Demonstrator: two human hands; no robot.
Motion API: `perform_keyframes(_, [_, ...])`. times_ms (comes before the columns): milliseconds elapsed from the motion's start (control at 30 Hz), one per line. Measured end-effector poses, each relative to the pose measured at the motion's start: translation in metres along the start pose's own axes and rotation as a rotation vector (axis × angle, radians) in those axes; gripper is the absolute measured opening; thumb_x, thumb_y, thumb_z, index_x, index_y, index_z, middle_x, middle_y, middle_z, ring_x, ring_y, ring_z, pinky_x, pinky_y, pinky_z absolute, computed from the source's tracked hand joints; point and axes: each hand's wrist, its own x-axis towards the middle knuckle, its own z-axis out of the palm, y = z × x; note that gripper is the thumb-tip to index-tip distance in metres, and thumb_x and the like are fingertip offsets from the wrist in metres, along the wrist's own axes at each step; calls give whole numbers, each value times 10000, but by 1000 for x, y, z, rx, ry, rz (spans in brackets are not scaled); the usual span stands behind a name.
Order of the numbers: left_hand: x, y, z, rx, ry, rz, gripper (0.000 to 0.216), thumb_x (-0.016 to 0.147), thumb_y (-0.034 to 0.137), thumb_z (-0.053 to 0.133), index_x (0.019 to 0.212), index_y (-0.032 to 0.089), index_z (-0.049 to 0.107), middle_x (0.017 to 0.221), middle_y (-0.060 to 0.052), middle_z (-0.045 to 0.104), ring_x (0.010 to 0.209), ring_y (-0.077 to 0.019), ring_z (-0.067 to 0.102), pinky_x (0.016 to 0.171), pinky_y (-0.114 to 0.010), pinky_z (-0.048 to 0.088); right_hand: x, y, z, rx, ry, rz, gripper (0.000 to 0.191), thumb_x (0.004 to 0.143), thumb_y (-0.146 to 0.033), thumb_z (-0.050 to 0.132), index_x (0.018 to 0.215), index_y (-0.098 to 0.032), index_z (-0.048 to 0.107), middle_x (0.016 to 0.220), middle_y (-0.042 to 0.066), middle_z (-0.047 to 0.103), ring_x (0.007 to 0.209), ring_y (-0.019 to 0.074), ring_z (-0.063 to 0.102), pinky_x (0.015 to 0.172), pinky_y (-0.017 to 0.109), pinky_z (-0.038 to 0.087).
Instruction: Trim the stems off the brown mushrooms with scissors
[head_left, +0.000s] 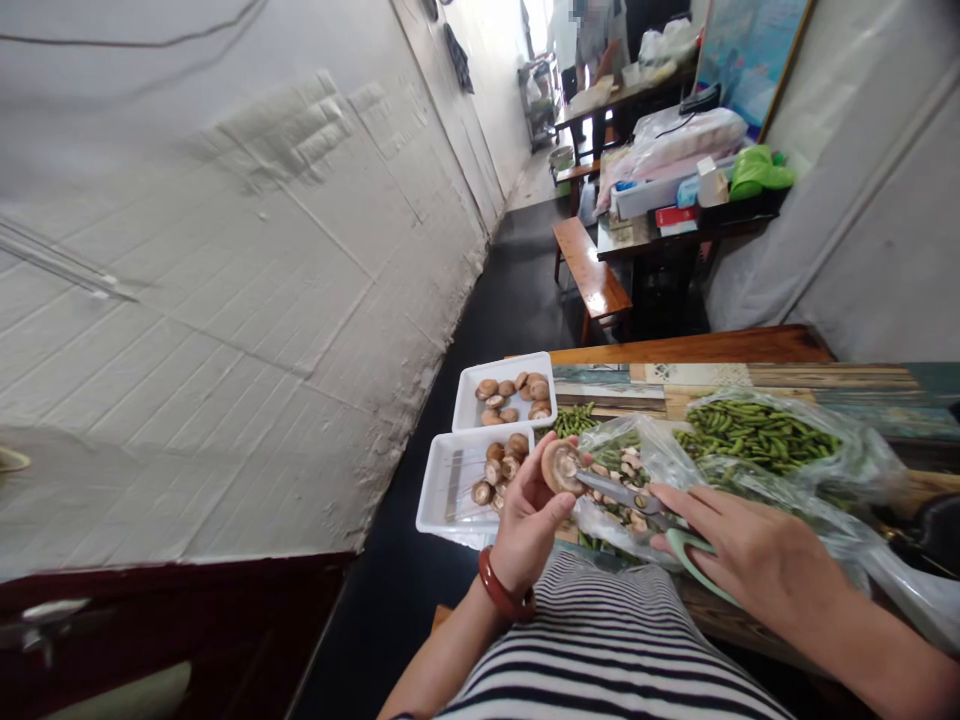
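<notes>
My left hand [529, 520] is closed on a brown mushroom [562, 466], held up with its underside showing. My right hand [742, 555] grips a pair of scissors [637, 500] with pale green handles, and the blades reach the mushroom's stem. Under the scissors lies a clear plastic bag [645, 465] holding cut stems and green pods. Just left of my left hand, a white tray [450, 490] holds several mushrooms. A second white tray [471, 400] with several mushrooms sits behind it.
A large clear bag of green pods [757, 432] lies on the wooden table [720, 348] at the right. A wooden bench [592, 270] and cluttered tables stand farther back, where a person [592, 30] stands. A white tiled wall fills the left.
</notes>
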Motion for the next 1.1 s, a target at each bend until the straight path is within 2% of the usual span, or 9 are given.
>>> perform_keyframes(133, [-1,-2,-1,55,11,12,746,807,335,871,1490,289,574,1535,-151,588,1338,-372,626,1153,-520,478,-3,-2,-2,-36,2,9,451,1096,-445,343,1219,-186,692,843,21,752,653,144,718,605,294,516])
perform_keyframes(300, [-2,-6,-2,99,10,53,769,826,322,854,1525,291,535,1585,-154,535,1375,-357,596,1167,-486,472,-5,-2,-2,-72,-10,24,471,1077,-482,378,1239,-169,690,869,50,736,694,181,707,650,333,517])
perform_keyframes(467, [-3,-7,-3,82,-19,11,793,813,329,866,1530,283,530,1569,-153,555,1356,-349,611,1160,-488,479,0,5,-5,-62,-50,-8,345,1031,-342,496,1266,-173,684,903,53,751,737,192,715,675,334,521])
perform_keyframes(600, [-2,1,-6,102,-48,-69,817,774,378,895,1506,239,561,1502,-171,615,1339,-360,613,1082,-466,538,8,18,-14,-67,-62,-88,327,977,-250,551,1273,-192,679,870,31,757,727,196,706,666,333,519])
perform_keyframes(767, [0,11,-12,79,-179,-175,797,742,394,916,1464,240,614,1415,-169,681,1231,-358,672,942,-426,600,18,31,-23,-89,-102,-235,359,901,-108,568,1232,-187,683,865,37,753,739,209,710,663,337,521])
perform_keyframes(933, [-1,11,-13,75,-207,-195,775,753,402,908,1456,243,624,1386,-167,697,1123,-321,712,929,-428,592,6,29,-11,-58,-130,-200,445,833,4,537,1216,-173,678,917,55,780,757,195,738,661,309,547])
perform_keyframes(1100, [-1,11,-10,42,-194,-205,742,760,398,899,1437,248,635,1349,-162,716,1082,-291,728,893,-381,596,-13,30,7,118,-178,-114,476,864,-29,523,1291,-186,663,1123,92,797,897,191,775,748,291,599])
